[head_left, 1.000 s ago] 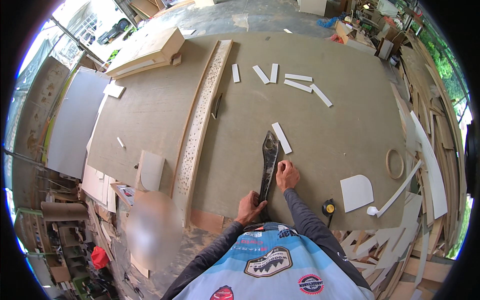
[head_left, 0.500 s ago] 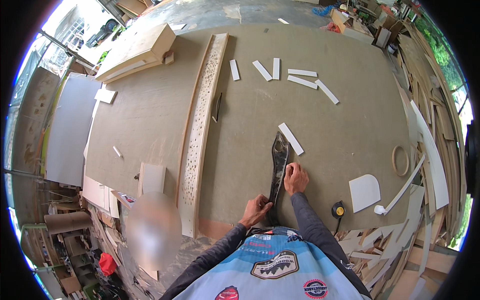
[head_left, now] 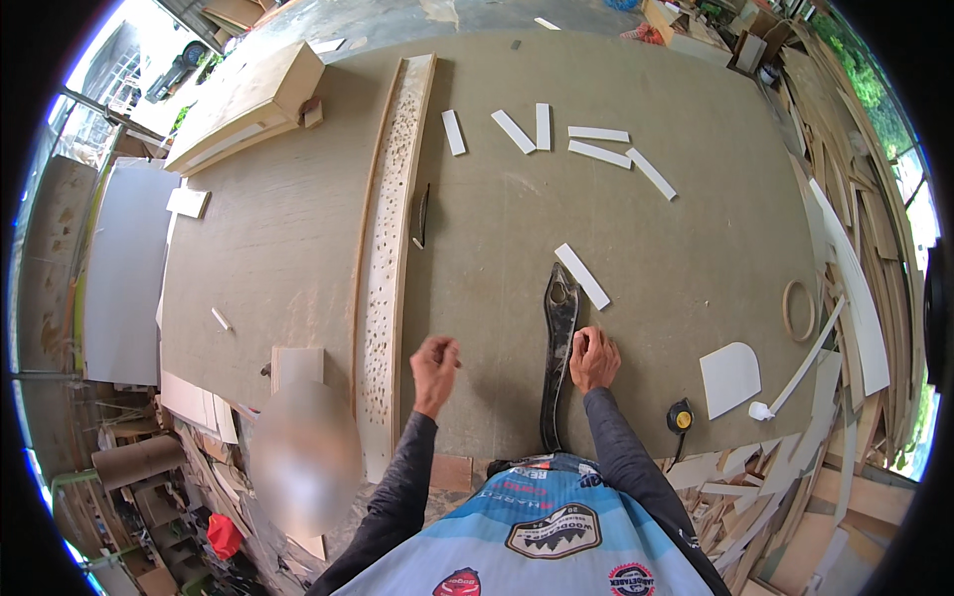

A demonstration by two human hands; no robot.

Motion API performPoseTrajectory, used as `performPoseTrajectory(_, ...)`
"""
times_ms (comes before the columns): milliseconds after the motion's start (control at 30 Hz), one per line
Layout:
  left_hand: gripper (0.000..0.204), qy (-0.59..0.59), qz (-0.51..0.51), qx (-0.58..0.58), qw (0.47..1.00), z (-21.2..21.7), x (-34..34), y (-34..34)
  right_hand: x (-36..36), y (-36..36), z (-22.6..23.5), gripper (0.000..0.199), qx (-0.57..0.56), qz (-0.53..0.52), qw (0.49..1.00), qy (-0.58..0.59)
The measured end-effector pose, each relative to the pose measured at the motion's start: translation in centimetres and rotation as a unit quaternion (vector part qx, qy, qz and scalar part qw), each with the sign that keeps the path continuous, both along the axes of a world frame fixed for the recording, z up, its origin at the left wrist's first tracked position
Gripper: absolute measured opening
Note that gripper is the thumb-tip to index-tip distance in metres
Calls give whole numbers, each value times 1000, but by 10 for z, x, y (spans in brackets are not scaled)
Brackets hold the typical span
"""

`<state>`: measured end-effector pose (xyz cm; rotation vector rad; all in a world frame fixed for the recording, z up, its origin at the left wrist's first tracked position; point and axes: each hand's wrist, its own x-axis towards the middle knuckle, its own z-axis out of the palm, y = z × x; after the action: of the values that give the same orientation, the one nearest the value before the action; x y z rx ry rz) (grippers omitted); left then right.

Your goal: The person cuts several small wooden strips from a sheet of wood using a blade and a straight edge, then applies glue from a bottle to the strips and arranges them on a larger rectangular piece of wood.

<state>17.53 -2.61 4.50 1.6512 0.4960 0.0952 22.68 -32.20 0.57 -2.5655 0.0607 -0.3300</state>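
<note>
A long, narrow black piece (head_left: 559, 348), with a round hole near its far end and a dark rim, lies on the big worktable in front of me. My right hand (head_left: 595, 359) rests against its right side, fingers curled down; what they hold, if anything, is hidden. Off to the left, apart from the black piece, my left hand (head_left: 434, 373) is above the tabletop with its fingers bent together. Anything in that pinch is too small to make out. A white strip (head_left: 582, 277) lies at the black piece's far end.
Several white strips (head_left: 599, 134) lie farther back. A long speckled board (head_left: 390, 238) crosses the table on my left, near a blurred person (head_left: 306, 457). A tape measure (head_left: 680, 416), a rounded white panel (head_left: 730, 379) and a ring (head_left: 798, 310) are at right.
My left hand has left the near end of the black piece and moved left and slightly away from me. My right hand has stayed beside the piece.
</note>
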Motion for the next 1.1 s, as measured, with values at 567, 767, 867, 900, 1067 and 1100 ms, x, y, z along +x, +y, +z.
performPoseTrajectory(567,11,-57,-7,472,880,-4,206,96,-1,2,10,11,-18,5,1000,18)
performPoseTrajectory(767,10,-121,-74,450,882,37,222,113,-1,1,7,12,-12,3,1000,11)
performPoseTrajectory(867,9,-106,-64,428,895,42,218,120,1,2,8,13,-9,4,1000,10)
performPoseTrajectory(900,9,-78,-49,418,904,44,218,124,0,1,6,13,-7,4,1000,9)
performPoseTrajectory(1067,9,-148,-107,451,874,54,217,109,0,3,6,14,-12,4,1000,13)
performPoseTrajectory(1100,8,-140,-87,416,894,44,216,119,-1,3,6,13,-7,7,1000,11)
